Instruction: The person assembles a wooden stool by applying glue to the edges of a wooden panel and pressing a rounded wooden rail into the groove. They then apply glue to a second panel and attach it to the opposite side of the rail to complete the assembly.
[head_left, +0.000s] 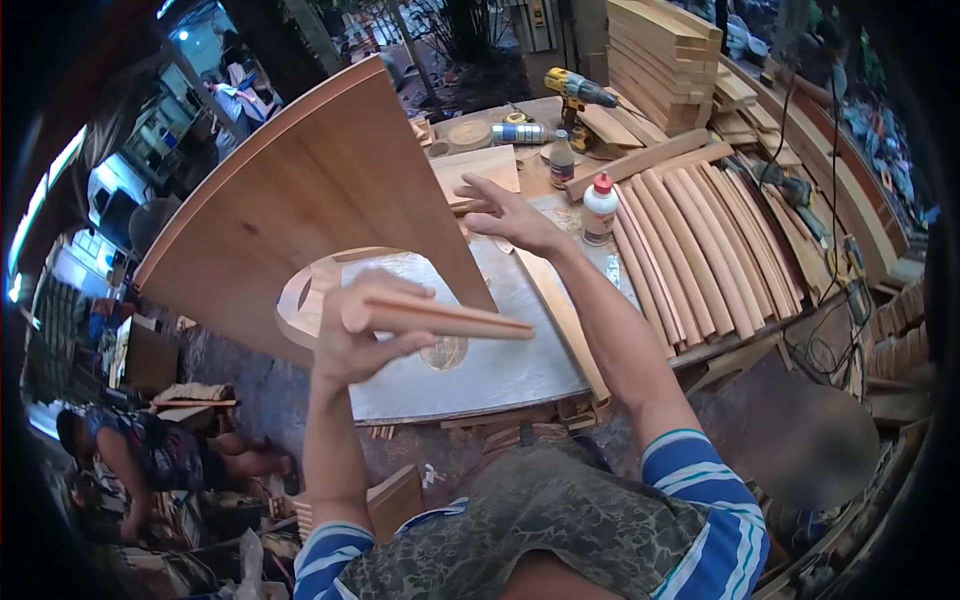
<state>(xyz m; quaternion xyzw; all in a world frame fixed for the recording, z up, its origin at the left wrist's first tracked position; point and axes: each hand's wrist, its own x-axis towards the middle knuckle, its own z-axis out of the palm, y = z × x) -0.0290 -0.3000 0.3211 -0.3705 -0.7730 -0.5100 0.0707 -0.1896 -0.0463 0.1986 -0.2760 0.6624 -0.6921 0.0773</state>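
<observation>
My left hand [358,335] is wrapped around a short wooden rail [460,320] with a groove along its edge, held above the worktable [500,370]. Behind it a large fan-shaped wooden panel [310,175] stands tilted, with a curved outer edge and a rounded cut-out low down. My right hand [510,218] is raised near the panel's right edge, fingers apart and holding nothing. A long thin wooden strip [565,320] lies on the table below my right forearm. Close to that forearm stands a white glue bottle [599,210] with a red cap.
Curved wooden slats [700,255] lie in a row on the right, with stacked boards [662,65] behind. A yellow cordless drill [578,90], a dark bottle [562,160] and a spray can [520,133] stand at the back. Another person [160,450] sits low at left.
</observation>
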